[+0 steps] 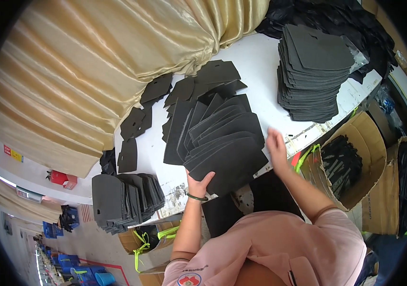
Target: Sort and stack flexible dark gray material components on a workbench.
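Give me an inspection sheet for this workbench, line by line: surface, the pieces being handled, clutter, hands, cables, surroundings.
Surface: white table, scuffed and marked along its near edge.
Job's things: fanned black foam pieces at the centre; tall foam stack on the right; leaning stack at the left end.
Clutter: loose foam pieces scattered near the curtain.
Hands: left hand under the near edge of the fanned pieces, grip shut on it; right hand open beside the fan, blurred.
Cables: nothing seen.
Surroundings: gold curtain; open cardboard box of black pieces; black bags behind the tall stack.
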### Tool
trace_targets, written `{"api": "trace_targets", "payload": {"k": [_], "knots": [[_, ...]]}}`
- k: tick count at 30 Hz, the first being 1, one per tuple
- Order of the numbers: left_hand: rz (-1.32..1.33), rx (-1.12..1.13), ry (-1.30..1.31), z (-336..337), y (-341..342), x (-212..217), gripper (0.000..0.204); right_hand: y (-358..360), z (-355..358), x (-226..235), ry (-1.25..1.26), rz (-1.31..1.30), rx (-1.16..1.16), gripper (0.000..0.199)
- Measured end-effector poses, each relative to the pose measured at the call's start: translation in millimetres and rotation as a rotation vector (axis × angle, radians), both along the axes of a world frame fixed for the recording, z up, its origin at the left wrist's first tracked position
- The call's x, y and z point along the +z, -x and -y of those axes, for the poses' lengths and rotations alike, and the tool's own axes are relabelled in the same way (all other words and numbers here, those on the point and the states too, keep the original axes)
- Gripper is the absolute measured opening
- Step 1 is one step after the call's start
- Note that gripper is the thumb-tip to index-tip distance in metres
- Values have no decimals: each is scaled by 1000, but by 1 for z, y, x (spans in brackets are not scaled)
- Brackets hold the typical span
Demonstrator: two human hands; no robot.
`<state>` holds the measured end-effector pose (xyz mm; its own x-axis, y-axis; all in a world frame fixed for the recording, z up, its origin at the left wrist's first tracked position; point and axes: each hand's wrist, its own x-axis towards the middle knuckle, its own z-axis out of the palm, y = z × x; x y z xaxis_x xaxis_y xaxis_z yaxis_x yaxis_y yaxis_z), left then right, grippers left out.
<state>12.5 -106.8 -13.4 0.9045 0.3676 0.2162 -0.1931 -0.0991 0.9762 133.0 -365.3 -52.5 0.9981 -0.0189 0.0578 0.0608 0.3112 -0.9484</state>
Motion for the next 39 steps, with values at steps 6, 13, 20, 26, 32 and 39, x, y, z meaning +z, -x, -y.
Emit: {"api": "trace_targets", "payload": {"k": [6,13,20,26,32,39], "knots": [[-14,-107,-117,-3,-2,7,61,-105,13,54,137,188,238,53],[-22,-127,-199,-13,7,-1,63,-69,-12,76,337,364,702,50],[-7,-117,-69,-1,5,11,61,-80,-35,122,468,691,411,26],[-11,-125,-101,-5,2,-1,67,-92,-42,157,422,678,390,13],[21,-66,-121,0,-3,0,61,-52,-3,243,52,955,-122,13],[10,1,-184,-18,-20,-18,68,68,-3,139,767,1557,348,26]]}}
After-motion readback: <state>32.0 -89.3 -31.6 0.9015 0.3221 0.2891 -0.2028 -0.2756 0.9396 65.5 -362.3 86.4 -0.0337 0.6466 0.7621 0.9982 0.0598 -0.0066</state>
